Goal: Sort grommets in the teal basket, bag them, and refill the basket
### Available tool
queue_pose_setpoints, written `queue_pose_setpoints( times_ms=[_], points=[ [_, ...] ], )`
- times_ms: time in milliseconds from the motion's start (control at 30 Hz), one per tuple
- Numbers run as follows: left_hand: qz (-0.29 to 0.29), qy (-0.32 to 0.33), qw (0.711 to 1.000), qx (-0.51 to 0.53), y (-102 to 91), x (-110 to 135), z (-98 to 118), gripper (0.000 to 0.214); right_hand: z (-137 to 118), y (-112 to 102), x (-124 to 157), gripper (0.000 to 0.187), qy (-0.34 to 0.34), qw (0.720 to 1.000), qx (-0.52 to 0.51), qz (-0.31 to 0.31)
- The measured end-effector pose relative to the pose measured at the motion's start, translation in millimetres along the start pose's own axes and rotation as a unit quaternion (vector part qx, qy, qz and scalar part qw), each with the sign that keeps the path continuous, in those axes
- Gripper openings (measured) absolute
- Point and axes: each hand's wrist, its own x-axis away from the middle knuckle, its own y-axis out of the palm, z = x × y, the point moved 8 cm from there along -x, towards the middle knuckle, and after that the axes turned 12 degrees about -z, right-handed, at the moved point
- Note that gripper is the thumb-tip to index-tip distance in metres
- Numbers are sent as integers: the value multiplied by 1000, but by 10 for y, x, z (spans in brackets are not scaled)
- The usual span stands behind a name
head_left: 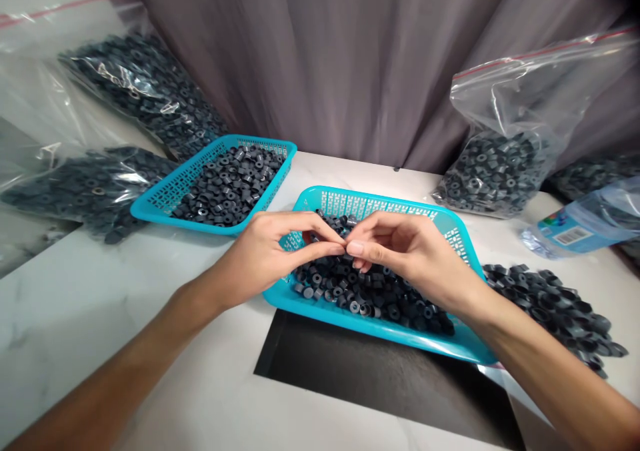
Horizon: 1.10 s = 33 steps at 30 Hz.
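L grip (265, 251) & R grip (415, 244), both pinched closed, met at fingertips above a blue basket (350, 324) w/ small dk parts (395, 304) inside; anything held was hidden. 2nd basket (183, 224) sat beyond, to L.

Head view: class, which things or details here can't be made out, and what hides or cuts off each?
All in the head view:
What, if anything, the left hand and right hand pinch: covered by their fingers.
Some dark pieces in the nearer blue basket: behind the hands.
One end of the bottle: cut off by the right edge.
Fine print on its label: too small and blurred.
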Motion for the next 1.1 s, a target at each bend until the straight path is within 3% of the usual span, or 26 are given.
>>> queue_pose_setpoints(
  times_ms=[167,333,433,533,633,767,900,1000,1100],
  points=[
    [13,8,1000,-19,15,3,14,6,-19,22,8,24,-9,1000,-6,-15],
    [38,6,999,30,-89,-24,-169,9,-48,-107,28,16,-17,995,95,14],
    [48,-16,999,-3,-191,-20,-304,10,-43,-212,57,17,7,984,172,36],
    [29,-19,995,-93,-201,0,-354,11,13,-197,71,19,61,955,291,-12],
    [-26,1,986,-162,-97,15,-361,9,6,-187,84,20,62,913,400,-45],
    [-53,-24,978,-199,-19,27,-433,11,-50,-319,107,23,34,867,497,3],
    [-67,-45,966,-245,49,59,-471,36,-6,-351,130,31,24,816,577,7],
    [-89,-69,951,-287,118,114,-486,47,73,-262,143,35,29,803,593,-44],
    [-115,-69,940,-313,192,167,-419,39,100,-201,156,34,44,801,592,-73]
  ],
)
